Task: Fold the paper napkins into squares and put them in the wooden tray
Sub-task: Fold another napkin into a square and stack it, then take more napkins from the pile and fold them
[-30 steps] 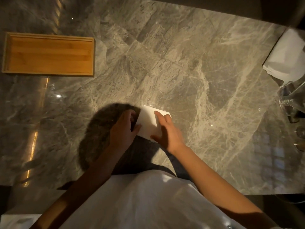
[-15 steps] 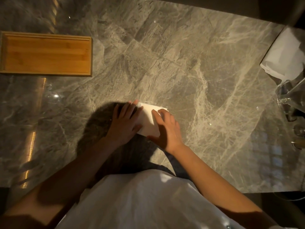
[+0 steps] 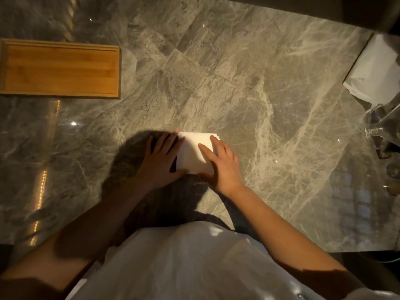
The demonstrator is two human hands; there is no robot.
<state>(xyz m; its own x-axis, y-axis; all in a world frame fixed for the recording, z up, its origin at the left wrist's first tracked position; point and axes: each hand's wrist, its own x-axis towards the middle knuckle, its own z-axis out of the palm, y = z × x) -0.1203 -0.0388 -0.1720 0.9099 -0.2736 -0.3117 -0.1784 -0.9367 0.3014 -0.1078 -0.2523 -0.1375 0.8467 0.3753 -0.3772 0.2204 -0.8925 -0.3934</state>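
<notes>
A white paper napkin [image 3: 193, 152], folded into a small rectangle, lies flat on the grey marble table near the front middle. My left hand [image 3: 161, 160] rests spread on its left edge, fingers flat and thumb under the near corner. My right hand [image 3: 223, 163] presses its right part down with flat fingers, thumb at the near edge. The wooden tray [image 3: 60, 69] sits at the far left with nothing in it, well apart from both hands.
A stack of white napkins [image 3: 375, 70] lies at the far right edge. Clear glassware [image 3: 383, 131] stands just in front of it on the right. My white shirt [image 3: 194, 265] fills the bottom of the view. The marble table [image 3: 238, 79] spreads between tray and stack.
My left hand opened from a curled grip and now lies flat over the napkin's left edge. The napkin has turned to lie squarer. My right hand stayed pressing on it.
</notes>
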